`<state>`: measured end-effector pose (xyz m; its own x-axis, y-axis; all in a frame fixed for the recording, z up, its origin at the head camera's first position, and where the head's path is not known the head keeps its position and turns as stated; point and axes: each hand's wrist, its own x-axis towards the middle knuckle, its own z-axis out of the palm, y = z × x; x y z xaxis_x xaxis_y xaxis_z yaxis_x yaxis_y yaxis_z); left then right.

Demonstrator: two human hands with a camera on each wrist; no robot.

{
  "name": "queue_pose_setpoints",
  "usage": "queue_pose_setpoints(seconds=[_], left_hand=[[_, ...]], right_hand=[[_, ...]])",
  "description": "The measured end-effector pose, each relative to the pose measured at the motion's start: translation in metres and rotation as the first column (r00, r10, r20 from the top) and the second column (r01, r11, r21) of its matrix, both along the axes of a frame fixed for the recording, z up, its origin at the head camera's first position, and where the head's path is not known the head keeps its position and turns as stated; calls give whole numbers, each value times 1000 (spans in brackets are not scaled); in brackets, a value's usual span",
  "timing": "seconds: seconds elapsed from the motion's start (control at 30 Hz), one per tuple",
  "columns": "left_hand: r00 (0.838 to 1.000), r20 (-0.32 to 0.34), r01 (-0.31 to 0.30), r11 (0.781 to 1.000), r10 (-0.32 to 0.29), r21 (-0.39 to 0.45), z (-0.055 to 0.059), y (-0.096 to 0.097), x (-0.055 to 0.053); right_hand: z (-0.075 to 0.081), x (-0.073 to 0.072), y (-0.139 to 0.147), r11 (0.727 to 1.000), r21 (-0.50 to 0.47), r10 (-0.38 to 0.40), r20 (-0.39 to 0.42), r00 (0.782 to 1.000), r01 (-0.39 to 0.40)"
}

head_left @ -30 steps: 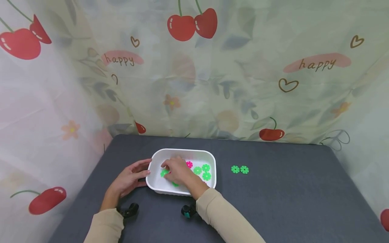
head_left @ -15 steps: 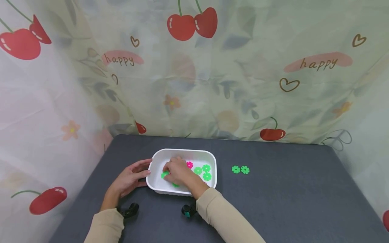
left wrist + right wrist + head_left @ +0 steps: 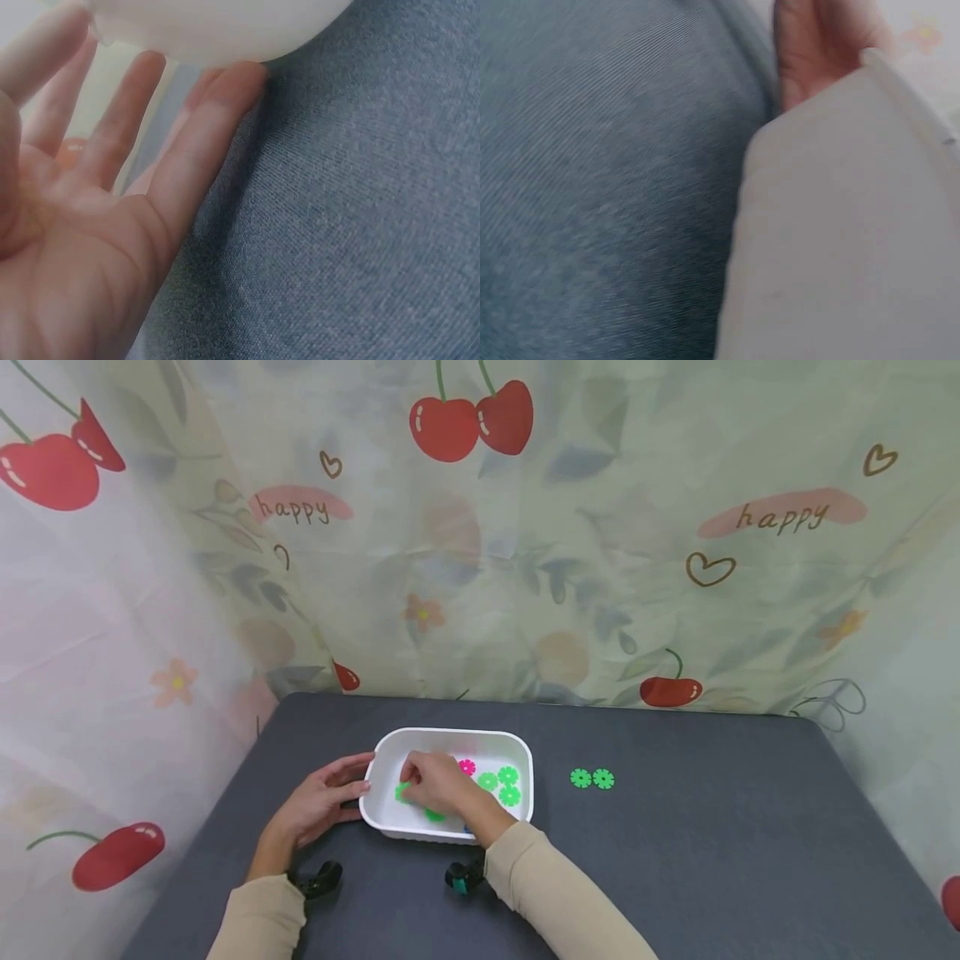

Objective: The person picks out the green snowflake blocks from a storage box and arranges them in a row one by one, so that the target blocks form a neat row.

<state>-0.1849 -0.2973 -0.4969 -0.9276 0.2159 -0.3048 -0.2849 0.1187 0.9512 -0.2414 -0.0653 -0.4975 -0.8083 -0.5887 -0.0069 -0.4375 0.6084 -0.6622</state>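
In the head view a white plastic tub [image 3: 448, 841] holds several green and pink notched discs, toy-connector style. My left hand [image 3: 318, 797] rests its extended fingertips against the tub's left end; the left wrist view shows those fingers [image 3: 202, 142] straight along the outer wall. Inside the tub is my right hand [image 3: 438, 783], bent down with thumb and index finger pinching a green disc [image 3: 402, 792] near the left end. Under its palm side lies another green disc [image 3: 434, 815]. The tub's wall [image 3: 840, 225] hides the right fingers in the right wrist view.
Two green discs [image 3: 592, 778] lie side by side on the dark grey table [image 3: 720, 835], right of the tub. Within the tub, a pink disc [image 3: 467, 767] and several green discs [image 3: 509, 795] sit to the right. A patterned curtain [image 3: 525, 610] hangs behind the table.
The right hand shifts slightly at the tub's left end, and the green disc at its fingertips tilts and moves a little. A bit of blue now shows by the right wrist. The left hand stays put.
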Motion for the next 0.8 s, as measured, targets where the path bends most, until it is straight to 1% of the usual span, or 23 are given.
queue_pose_setpoints(seconds=[0.1, 0.17, 0.3, 0.43, 0.6, 0.8], left_hand=[[1000, -2, 0, 1000, 0, -7, 1, 1, 1], [1000, 0, -3, 1000, 3, -11, 2, 1, 1], [1000, 5, -4, 1000, 4, -23, 3, 2, 0], [1000, 25, -19, 1000, 19, -22, 0, 2, -1], [998, 41, -38, 999, 39, -18, -3, 2, -1], [998, 37, -52, 998, 53, -31, -3, 2, -3]], right_hand=[[5, -1, 3, 996, -86, -16, 77, 997, 23], [10, -2, 6, 992, -120, -22, 98, 995, 34], [20, -2, 13, 988, -152, -14, 71, 997, 25], [31, -1, 23, 985, -172, -10, 49, 999, 18], [44, 3, 37, 978, -205, -29, 68, 997, 43], [55, 6, 55, 960, -267, -75, 55, 996, 87]])
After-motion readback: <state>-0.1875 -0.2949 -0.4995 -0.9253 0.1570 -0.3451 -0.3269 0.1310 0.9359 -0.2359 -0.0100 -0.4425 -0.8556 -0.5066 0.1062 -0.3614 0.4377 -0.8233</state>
